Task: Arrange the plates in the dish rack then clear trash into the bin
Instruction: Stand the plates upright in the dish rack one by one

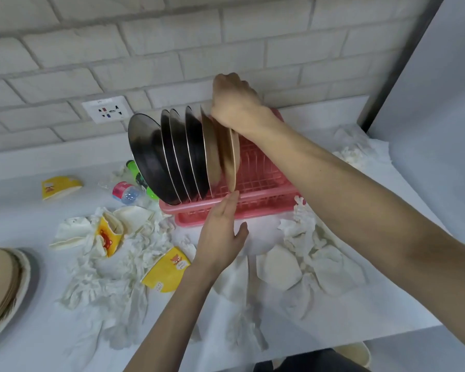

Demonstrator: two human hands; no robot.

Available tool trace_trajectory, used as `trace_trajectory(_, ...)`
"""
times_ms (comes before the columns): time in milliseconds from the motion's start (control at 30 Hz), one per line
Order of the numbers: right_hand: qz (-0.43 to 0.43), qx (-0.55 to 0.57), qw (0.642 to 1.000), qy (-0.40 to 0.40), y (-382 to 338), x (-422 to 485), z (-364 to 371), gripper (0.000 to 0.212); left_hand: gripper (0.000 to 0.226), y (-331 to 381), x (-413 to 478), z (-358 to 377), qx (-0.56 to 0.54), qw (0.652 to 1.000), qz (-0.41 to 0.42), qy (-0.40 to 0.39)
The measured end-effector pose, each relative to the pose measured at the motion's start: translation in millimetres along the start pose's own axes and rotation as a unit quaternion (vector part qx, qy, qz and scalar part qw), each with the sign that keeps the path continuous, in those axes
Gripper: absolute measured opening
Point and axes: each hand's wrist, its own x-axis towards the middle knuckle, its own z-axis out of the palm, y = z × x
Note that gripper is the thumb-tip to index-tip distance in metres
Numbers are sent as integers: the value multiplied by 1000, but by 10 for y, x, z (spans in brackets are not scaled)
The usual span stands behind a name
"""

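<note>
A white counter (24, 210) seen from above, with a pink dish rack (263, 200) near its middle. Nearest the viewer, far to the rack's left, a stack of tan plates (0, 288) sits at the frame's edge. In front of the rack lie crumpled white tissues (105, 277) and flattened yellow paper cups (167, 269). The left hand (220, 232) is flat with straight fingers, its fingertips at the rack's front rim, right under the lower edge of a tan plate (230, 162). That plate stands on edge in the rack, and the right hand (234, 103) grips its top rim from above. To its left in the rack, another tan plate and several dark plates (172, 157) stand in a row. Plastic bottles (125, 191) lie just left of the rack. Behind it, a wall socket (106, 110) sits in a white brick wall (226, 36).
</note>
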Motion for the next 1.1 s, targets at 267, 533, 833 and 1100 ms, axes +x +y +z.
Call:
trace_trajectory(267,-3,-18,1000,-22,-51,56,193,31,60,-40,-59,-11,-27,999,-20,37)
trace_trajectory(533,-7,-6,998,-65,-25,50,359,27,66,-92,-16,-51,-37,999,-19,27)
trace_trajectory(833,59,88,990,-91,-22,54,374,16,68,-69,3,4,-59,997,-36,35)
trace_trajectory(1100,69,116,986,-99,132,13,428,30,63,-65,32,-53,-90,993,-33,63)
